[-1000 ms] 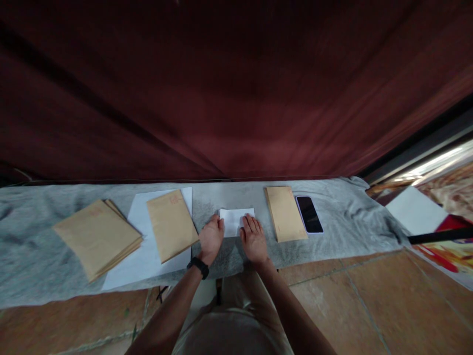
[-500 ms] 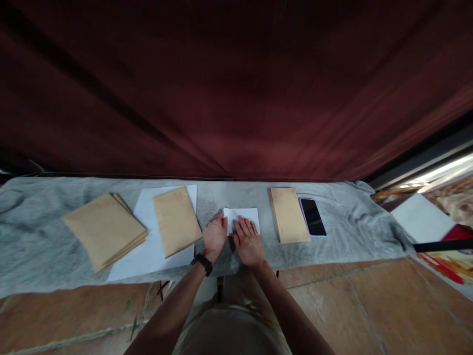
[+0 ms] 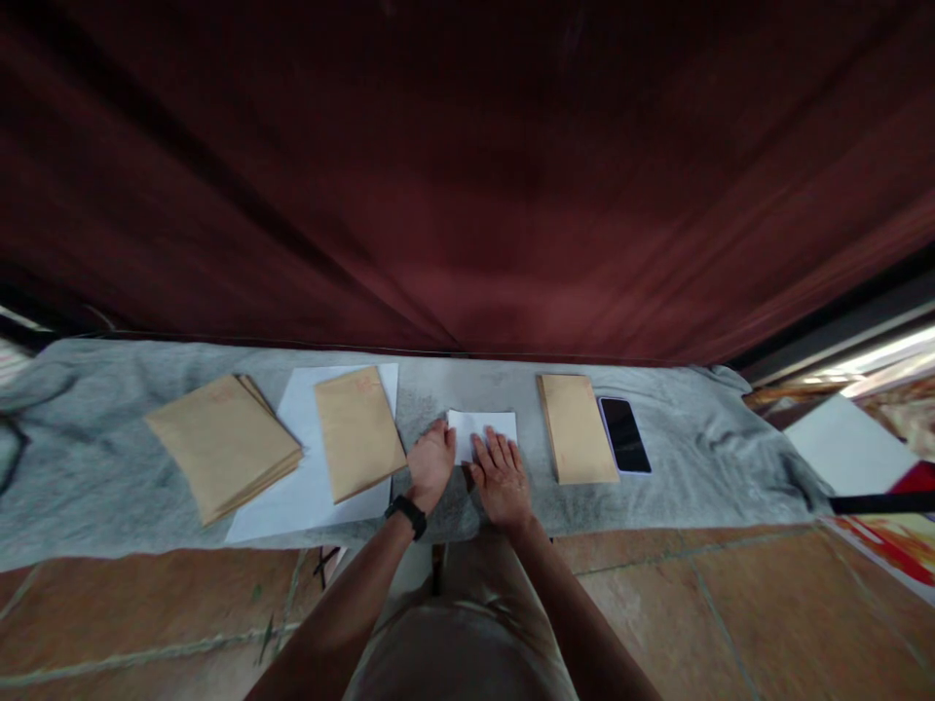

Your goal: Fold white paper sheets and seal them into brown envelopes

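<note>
A folded white paper (image 3: 488,425) lies on the grey cloth (image 3: 693,467) straight ahead of me. My left hand (image 3: 430,461), with a black watch on its wrist, rests at the paper's left edge, fingers flat. My right hand (image 3: 500,470) lies flat on the paper's lower part, fingers stretched out and a little apart. Neither hand grips anything. Left of my hands a brown envelope (image 3: 357,428) lies on white sheets (image 3: 299,487). To the right lies another brown envelope (image 3: 577,426).
A stack of brown envelopes (image 3: 223,443) sits at the left on the cloth. A dark phone (image 3: 625,434) lies beside the right envelope. A dark red curtain (image 3: 467,175) hangs behind. Brown floor tiles (image 3: 730,613) run along the front; white paper (image 3: 840,443) lies at the far right.
My right hand slid left over the folded paper, then back a little toward the right. The left hand stayed at the paper's left edge. The camera view shifted slightly.
</note>
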{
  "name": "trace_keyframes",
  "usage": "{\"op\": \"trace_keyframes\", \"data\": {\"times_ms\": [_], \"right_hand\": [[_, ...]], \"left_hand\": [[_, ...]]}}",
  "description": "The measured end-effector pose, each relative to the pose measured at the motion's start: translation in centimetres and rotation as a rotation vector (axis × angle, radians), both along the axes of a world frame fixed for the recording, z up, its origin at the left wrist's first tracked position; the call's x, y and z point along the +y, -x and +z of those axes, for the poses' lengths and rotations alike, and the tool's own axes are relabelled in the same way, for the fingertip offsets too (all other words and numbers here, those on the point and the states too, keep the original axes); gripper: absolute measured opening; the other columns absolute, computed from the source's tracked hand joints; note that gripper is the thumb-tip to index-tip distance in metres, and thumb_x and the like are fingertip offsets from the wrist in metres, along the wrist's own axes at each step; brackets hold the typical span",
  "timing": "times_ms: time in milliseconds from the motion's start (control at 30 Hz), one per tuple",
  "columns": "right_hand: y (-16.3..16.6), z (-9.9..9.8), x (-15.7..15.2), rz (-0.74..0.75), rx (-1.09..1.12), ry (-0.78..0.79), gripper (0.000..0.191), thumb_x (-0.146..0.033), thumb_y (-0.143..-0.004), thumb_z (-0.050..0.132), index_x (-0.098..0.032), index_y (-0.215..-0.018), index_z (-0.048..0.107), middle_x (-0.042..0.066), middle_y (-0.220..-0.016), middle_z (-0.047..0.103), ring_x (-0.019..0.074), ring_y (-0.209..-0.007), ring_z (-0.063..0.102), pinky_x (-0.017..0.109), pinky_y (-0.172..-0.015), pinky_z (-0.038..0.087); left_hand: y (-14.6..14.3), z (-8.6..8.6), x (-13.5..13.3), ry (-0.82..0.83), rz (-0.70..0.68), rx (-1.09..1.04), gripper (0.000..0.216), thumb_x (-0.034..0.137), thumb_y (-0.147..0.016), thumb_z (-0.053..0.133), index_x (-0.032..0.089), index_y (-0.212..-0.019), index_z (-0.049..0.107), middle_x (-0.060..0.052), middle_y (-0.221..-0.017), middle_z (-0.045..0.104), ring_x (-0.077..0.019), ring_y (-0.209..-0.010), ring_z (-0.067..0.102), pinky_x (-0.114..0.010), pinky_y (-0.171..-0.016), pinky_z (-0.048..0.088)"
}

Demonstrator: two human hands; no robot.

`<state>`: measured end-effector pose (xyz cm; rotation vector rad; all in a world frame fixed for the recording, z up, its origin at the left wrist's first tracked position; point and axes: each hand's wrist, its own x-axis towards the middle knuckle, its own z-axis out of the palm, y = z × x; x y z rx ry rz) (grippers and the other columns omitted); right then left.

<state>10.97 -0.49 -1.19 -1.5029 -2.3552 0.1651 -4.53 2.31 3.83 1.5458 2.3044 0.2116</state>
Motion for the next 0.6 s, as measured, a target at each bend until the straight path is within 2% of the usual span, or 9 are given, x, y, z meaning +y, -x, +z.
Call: {"op": "trace_keyframes", "data": {"times_ms": [200,333,600], "right_hand": [[0.17,-0.16,0.13,-0.107,0.034,-0.019,0.048,-0.032,-0.109,0.033,-0.017,-0.153,0.047,0.012,-0.162,0.039,0.026,-0.15,0.036,0.046,-0.123,0.027],[0.25,-0.34,0.35,-0.166,0.043,-0.022,0.05,-0.031,-0.109,0.032,-0.013,-0.153,0.045,0.014,-0.162,0.038,0.0274,-0.15,0.035,0.048,-0.122,0.027],[-0.03,-0.93,0.59,-0.227,0.037,-0.07,0.051,-0.034,-0.108,0.035,-0.014,-0.154,0.045,0.017,-0.16,0.04,0.0309,-0.147,0.038,0.052,-0.12,0.03]], "left_hand": [[0.05,-0.06,0.07,-0.005,-0.001,0.005,0.033,0.034,-0.105,0.039,0.017,-0.117,0.065,-0.011,-0.103,0.078,-0.0242,-0.094,0.075,-0.031,-0.079,0.053],[-0.1,0.03,-0.01,-0.007,0.004,0.019,0.034,0.033,-0.105,0.039,0.016,-0.119,0.065,-0.012,-0.103,0.077,-0.0241,-0.094,0.075,-0.031,-0.078,0.052],[-0.38,-0.3,-0.17,-0.022,0.008,0.048,0.037,0.031,-0.105,0.036,0.013,-0.123,0.063,-0.015,-0.102,0.077,-0.0264,-0.094,0.075,-0.032,-0.077,0.053]]}}
